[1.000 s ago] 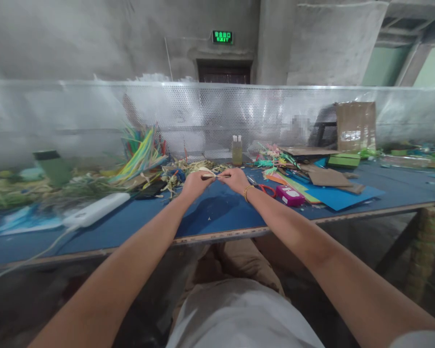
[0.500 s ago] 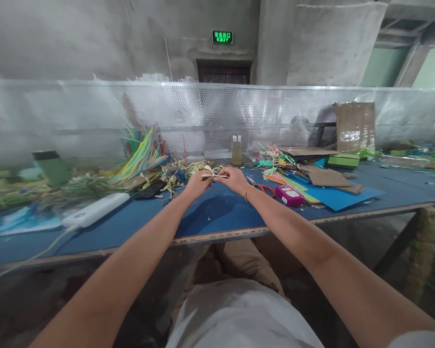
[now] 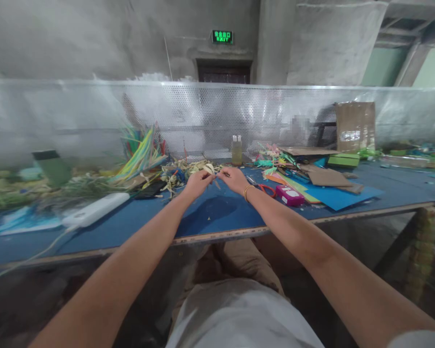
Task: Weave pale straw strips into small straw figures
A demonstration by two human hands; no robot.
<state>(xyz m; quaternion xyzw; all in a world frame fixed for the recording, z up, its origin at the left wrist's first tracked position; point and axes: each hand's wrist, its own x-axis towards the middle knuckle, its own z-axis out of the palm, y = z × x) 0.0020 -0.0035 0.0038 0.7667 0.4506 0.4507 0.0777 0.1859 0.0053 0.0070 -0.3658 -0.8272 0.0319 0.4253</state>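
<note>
Above the blue tabletop (image 3: pixel 217 220), my left hand (image 3: pixel 198 182) pinches a pale cream strip (image 3: pixel 209 168), which looks like a leaf or paper and curls up over the fingertips. My right hand (image 3: pixel 233 180), with a gold bracelet (image 3: pixel 245 193) at the wrist, is closed close beside it. Its thumb and forefinger are pressed together near the strip; a thin end seems to hang below them, too small to make out. Red-handled scissors (image 3: pixel 267 190) lie just right of my right hand. Dried pale strips (image 3: pixel 174 180) are heaped beyond my left hand.
A white power strip (image 3: pixel 96 210) with a cable lies at left, near a dark phone-like object (image 3: pixel 150 190). A bottle (image 3: pixel 236 151) stands behind my hands. At right are a magenta box (image 3: pixel 290 195), blue sheet (image 3: pixel 342 195) and cardboard (image 3: pixel 328 176). Perforated metal screen (image 3: pixel 217 111) borders the back.
The pale strip, earlier stretched between both hands with ends sticking out each side, now curls up over my left fingertips. My fingertips have shifted slightly; the arms stay in place.
</note>
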